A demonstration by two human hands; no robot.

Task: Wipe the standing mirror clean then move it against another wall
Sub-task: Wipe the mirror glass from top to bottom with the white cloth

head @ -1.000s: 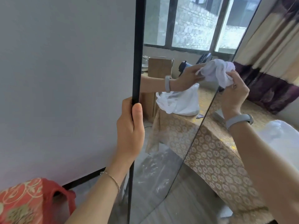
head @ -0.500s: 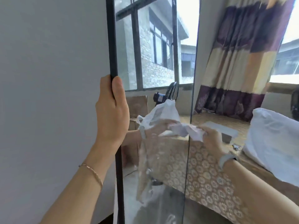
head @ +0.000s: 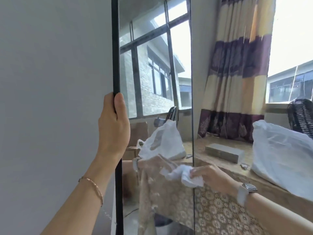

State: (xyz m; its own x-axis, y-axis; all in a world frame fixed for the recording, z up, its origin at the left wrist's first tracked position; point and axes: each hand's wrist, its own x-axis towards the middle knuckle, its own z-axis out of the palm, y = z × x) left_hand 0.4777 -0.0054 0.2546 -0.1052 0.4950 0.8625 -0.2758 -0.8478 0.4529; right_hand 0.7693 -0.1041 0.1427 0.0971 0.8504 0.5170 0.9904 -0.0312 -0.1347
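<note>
- The left hand was wrapped around the black left frame edge of the standing mirror, thumb on the glass side, so that the mirror was steadied upright.
- The right hand was clenched on a crumpled white cloth, which was pressed against the glass at the mirror's right edge.
- Compared with a second ago, the cloth had been brought down from a higher stretch of the glass to a lower one, while the left hand's grip on the frame was kept; a downward wiping pass was judged to be under way, with the move to another wall not yet begun.
- The mirror was seen standing close to a plain grey wall, its glass bright above and smeared with pale streaks near the cloth.
- Beyond it, a bench under a patterned covering was seen, with a white plastic bag, a flat grey box, a fan and a striped curtain.
</note>
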